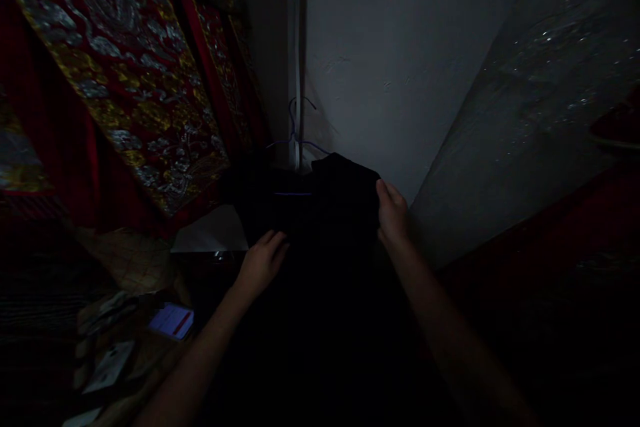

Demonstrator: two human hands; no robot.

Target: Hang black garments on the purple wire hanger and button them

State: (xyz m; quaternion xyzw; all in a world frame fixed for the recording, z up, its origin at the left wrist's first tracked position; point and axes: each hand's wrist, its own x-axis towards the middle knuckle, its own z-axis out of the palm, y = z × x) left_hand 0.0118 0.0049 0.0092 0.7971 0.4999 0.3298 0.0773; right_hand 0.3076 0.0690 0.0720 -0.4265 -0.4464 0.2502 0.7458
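Note:
A black garment (325, 213) hangs on a thin blue wire hanger (296, 140) in front of a white wall, in very dim light. My right hand (391, 213) grips the garment's right shoulder, fingers closed on the cloth. My left hand (263, 263) rests against the garment's left side lower down, fingers curled onto the fabric; the dark hides whether it grasps it.
Red garments with gold and silver embroidery (125, 73) hang at the left. A clear plastic cover (540, 100) drapes at the right. Papers and a card (173, 320) lie on the floor at lower left. A white vertical strip (299, 47) runs up the wall corner.

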